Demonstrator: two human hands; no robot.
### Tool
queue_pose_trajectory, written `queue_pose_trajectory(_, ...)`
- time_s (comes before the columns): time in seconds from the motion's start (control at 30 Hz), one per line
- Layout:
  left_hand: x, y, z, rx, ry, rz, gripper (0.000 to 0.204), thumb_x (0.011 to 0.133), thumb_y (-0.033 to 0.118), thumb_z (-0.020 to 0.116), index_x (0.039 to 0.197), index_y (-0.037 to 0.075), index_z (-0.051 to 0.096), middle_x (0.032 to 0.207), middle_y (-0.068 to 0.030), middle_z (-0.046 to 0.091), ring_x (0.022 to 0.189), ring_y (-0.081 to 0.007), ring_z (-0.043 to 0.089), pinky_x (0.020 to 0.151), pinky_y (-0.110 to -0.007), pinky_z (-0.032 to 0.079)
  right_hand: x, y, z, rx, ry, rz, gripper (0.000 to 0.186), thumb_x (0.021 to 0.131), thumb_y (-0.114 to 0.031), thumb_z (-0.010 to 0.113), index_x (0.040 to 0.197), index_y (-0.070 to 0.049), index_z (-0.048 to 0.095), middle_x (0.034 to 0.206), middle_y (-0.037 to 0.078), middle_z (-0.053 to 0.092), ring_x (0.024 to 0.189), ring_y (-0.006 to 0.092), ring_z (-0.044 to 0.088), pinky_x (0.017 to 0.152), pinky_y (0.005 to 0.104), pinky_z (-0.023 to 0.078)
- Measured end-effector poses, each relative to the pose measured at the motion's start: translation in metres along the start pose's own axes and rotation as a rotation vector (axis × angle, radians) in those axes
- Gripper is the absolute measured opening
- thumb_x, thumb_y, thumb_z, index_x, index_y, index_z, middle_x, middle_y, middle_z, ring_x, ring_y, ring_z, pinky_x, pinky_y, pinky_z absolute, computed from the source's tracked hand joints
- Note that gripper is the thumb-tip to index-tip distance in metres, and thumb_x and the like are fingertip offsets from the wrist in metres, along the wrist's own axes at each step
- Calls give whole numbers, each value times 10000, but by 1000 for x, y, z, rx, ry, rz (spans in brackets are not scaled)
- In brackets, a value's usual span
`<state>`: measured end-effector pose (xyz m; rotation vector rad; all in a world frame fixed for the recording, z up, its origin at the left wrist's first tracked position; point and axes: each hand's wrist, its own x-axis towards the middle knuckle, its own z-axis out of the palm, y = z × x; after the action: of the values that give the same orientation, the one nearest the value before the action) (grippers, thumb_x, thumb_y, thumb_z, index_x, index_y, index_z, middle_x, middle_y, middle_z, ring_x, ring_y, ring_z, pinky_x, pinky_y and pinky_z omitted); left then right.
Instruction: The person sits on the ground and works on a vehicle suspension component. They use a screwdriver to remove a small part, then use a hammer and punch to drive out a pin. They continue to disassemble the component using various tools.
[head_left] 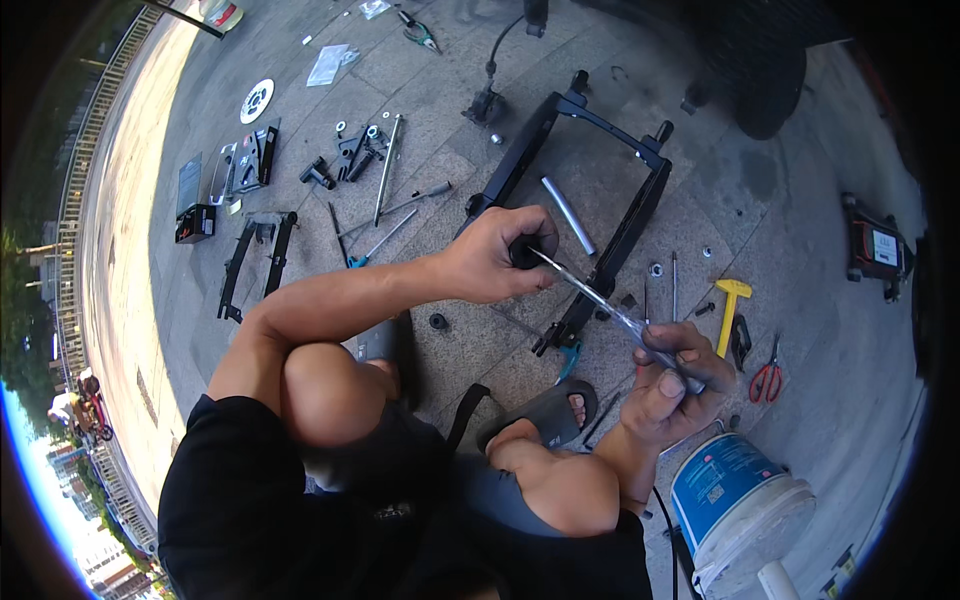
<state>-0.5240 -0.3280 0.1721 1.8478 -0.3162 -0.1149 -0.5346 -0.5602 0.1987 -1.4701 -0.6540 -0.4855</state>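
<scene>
My left hand (503,255) is closed around a short black round part with a hole, which looks like a rubber bushing (522,251). In my right hand (678,388) is a screwdriver (598,298), gripped by its clear handle. Its thin metal shaft points up and left, and its tip meets the bushing at the hole; how deep it goes I cannot tell. Both hands are raised above a large black metal swingarm frame (632,222) lying on the paving. A silver tube (568,215) lies between the frame's arms.
Near my right hand lie a yellow hammer (733,300) and red-handled pliers (767,382). A blue and white bucket (728,488) stands at the lower right. Leftward are a smaller black frame (279,256), rods, loose parts and boxes (195,222). A red-black case (876,247) sits far right.
</scene>
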Motion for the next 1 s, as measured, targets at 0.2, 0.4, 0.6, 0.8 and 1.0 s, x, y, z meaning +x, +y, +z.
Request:
queue_pose_trajectory(0.2, 4, -10, 17, -153, 4, 12, 281, 728, 106, 777, 798, 32, 515, 684, -30, 552, 608, -99, 526, 541, -269, 430, -1, -9, -7, 16, -142, 7, 178, 892, -138, 612, 983, -56, 482, 917, 168, 670, 677, 224, 635, 564, 290, 499)
queue_pose_trajectory(0.4, 4, -3, 14, 21, -57, 30, 325, 739, 151, 794, 773, 39, 491, 686, -33, 546, 594, -114, 515, 533, -279, 425, -1, -20, -11, -84, -321, -44, 184, 900, -144, 604, 998, -101, 455, 938, 153, 669, 684, 288, 640, 561, 328, 524)
queue_pose_trajectory(0.6, 8, -2, 21, 85, -10, 82, 305, 745, 140, 787, 780, 46, 498, 655, -39, 541, 553, -148, 527, 505, -305, 423, -4, -22, -15, -112, -330, -50, 185, 910, -176, 606, 984, -95, 457, 944, 157, 667, 684, 282, 645, 552, 340, 528)
queue_pose_trajectory(0.8, 11, 11, 24, 257, -187, 265, 230, 740, 128, 746, 796, 62, 532, 656, -76, 549, 586, -246, 575, 520, -351, 440, -5, 2, -3, -129, -329, -87, 194, 905, -159, 609, 988, -68, 459, 927, 165, 669, 687, 270, 648, 560, 337, 525)
queue_pose_trajectory(1.0, 15, 8, 29, 387, -161, 228, 249, 732, 116, 757, 826, 48, 537, 670, -70, 559, 627, -231, 598, 539, -340, 459, -11, -8, -16, -74, -148, -9, 203, 873, -151, 642, 971, -88, 476, 965, 147, 668, 707, 285, 642, 598, 335, 530)
